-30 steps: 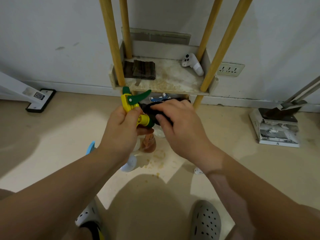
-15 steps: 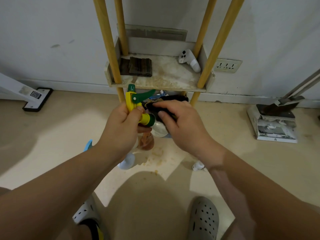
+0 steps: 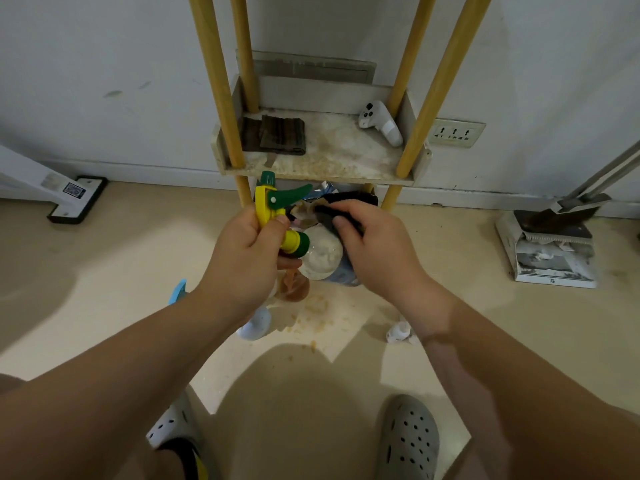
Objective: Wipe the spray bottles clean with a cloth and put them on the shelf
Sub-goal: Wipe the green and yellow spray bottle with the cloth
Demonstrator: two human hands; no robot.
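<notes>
Left hand [image 3: 247, 261]: fingers and thumb curled tight round the yellow and green trigger head and neck of the spray bottle [image 3: 322, 254]. The bottle is held in the air above the floor [image 3: 104, 271], near side of the shelf [image 3: 311, 176], not on it. The nozzle points away from the person; the clear body slants down to the right.

Right hand [image 3: 377, 251]: fingers bent over a dark cloth [image 3: 353, 200], thumb pinching it from the left. The cloth lies against the far right shoulder of the bottle, just beside the green trigger. I cannot tell how much of the cloth touches the plastic; the hand hides it.

Shelf tray is stained and stands on four yellow posts. On it: a folded brown rag [image 3: 277, 135] at far left and a white controller [image 3: 381, 123] at far right, well apart.

On the floor under the hands are a brownish bottle [image 3: 294, 285] and a white bottle [image 3: 256, 327], both partly hidden by the left wrist. A dustpan [image 3: 550, 251] stands at right by the wall, and a wall socket [image 3: 455, 133] sits just right of the shelf.
</notes>
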